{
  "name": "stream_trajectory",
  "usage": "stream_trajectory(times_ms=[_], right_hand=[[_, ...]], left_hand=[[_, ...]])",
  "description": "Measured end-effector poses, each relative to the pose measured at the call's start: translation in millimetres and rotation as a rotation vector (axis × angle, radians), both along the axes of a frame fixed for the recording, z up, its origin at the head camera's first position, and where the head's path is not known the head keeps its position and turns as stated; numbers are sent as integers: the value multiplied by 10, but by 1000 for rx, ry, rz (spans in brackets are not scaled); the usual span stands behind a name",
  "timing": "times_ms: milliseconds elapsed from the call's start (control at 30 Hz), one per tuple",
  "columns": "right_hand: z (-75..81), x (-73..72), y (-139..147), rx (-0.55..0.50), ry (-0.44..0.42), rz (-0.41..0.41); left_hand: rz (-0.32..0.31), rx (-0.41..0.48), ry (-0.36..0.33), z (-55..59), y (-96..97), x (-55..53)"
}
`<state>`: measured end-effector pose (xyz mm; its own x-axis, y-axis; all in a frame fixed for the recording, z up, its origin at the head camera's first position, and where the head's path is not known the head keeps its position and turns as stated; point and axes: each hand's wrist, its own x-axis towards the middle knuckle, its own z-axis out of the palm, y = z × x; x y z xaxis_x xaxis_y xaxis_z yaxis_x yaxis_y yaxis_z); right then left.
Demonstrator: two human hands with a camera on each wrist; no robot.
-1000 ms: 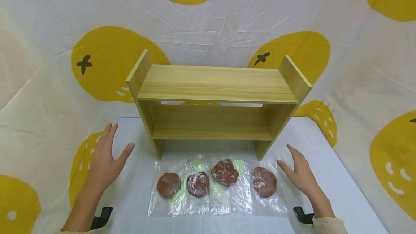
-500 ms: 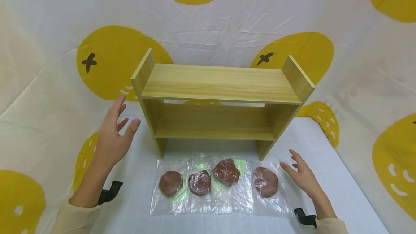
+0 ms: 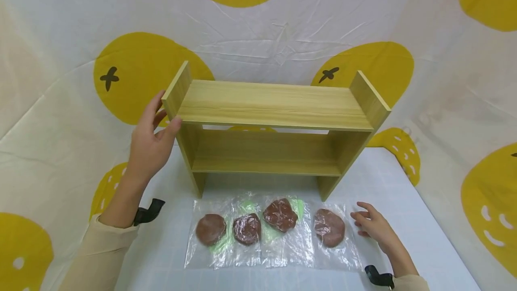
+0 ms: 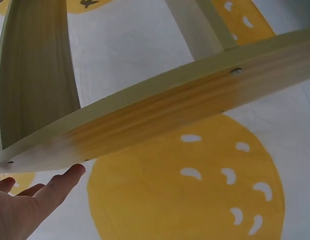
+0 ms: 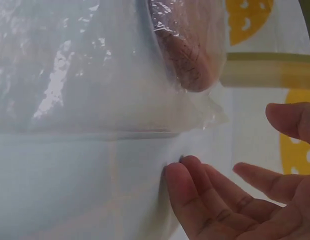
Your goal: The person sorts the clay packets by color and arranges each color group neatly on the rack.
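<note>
A light wooden two-tier shelf (image 3: 266, 152) stands on the table, with raised side panels. My left hand (image 3: 151, 147) is at its left side panel (image 4: 145, 125), thumb beside the front edge and fingers spread loosely along the outside. In the left wrist view a fingertip is right at the panel's lower edge. My right hand (image 3: 375, 228) is low over the table, fingers loosely bent, holding nothing. To its left lies a clear plastic bag (image 5: 85, 100) with a flat brown round lump (image 3: 329, 227) inside.
Several clear bags lie in a row before the shelf, holding flat brown lumps, such as the leftmost lump (image 3: 211, 230). Light green shows among them. A pale cloth covers the table (image 3: 412, 219). White cloth with yellow patterns (image 3: 258, 35) hangs behind and at both sides.
My left hand has risen and moved right to the shelf's left panel. My right hand has dropped slightly, its fingers bending more. The shelf and bags have stayed put.
</note>
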<state>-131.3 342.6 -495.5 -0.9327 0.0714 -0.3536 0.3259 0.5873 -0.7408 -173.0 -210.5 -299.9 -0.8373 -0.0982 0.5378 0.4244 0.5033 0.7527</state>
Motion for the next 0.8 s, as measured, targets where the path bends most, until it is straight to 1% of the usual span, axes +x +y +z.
stream_trajectory(times_ms=[100,267,367,433,567,800], right_hand=[[-38,10,9,-30,17,0],[-112,2,4,-101,-1,-16],[-147,-1,-14,-124,2,-30],[-162,-4,-28,-125,17,-36],[-176,-8,-52,-83,48,-41],[-220,-48,-56,50,79,-33]], left_hand=[[-27,22,-14,35,38,-66],[-86,65,16,35,76,-133],[-95,82,32,14,82,-155],[-89,87,38,-4,84,-161],[-70,95,37,-42,88,-167],[-53,92,40,-81,91,-194]])
